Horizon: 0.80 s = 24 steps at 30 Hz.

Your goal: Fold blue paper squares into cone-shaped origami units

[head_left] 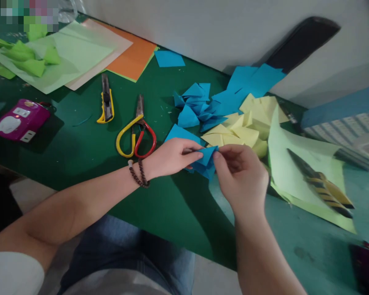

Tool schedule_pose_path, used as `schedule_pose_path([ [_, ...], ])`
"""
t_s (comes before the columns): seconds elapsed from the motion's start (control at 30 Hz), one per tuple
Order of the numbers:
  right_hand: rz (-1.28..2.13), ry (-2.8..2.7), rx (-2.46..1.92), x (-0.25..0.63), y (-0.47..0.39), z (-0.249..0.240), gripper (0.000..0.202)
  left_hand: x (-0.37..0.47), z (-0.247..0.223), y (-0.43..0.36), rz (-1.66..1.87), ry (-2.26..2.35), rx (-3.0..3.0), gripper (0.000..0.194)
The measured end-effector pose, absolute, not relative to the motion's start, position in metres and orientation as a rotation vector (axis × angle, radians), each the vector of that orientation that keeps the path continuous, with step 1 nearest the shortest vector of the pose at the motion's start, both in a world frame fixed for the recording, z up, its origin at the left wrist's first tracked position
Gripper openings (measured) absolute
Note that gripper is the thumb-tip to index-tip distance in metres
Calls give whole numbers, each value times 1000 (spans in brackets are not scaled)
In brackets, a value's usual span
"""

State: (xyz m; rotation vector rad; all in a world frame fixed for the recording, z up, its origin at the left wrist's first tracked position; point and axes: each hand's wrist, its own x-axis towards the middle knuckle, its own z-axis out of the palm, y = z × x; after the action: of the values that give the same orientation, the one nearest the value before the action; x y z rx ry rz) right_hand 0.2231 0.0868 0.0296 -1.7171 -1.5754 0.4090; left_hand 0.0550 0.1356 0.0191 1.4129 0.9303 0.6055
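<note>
Near the desk's front edge, pinched between both grips: folded blue paper piece [206, 159], long axis crosswise, left hand [172, 156] closed on one end, right hand [241, 178] on the other, equally near.

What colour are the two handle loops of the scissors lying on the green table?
On the metal-bladed scissors, one loop is yellow, the other red; the head view shows it.
</note>
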Motion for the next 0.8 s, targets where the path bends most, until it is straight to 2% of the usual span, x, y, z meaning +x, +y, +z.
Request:
schedule_pose_path([
  [0.2, 468, -1692, -1648, 222, 87, 32, 23, 52, 21, 135, 622, 1117, 1780, 20],
  [0.3, 465, -1733, -1650, 223, 88, 33, 20, 52, 22, 133, 646, 1128, 1862, 21],
  [0.6, 416, -1713, -1648, 219, 86, 29, 10, 57, 16, 132, 751, 1084, 1608, 18],
  [0.8, 491, -1702, -1596, 215, 84, 23, 9, 61, 13, 131, 1035, 1074, 1465, 20],
])
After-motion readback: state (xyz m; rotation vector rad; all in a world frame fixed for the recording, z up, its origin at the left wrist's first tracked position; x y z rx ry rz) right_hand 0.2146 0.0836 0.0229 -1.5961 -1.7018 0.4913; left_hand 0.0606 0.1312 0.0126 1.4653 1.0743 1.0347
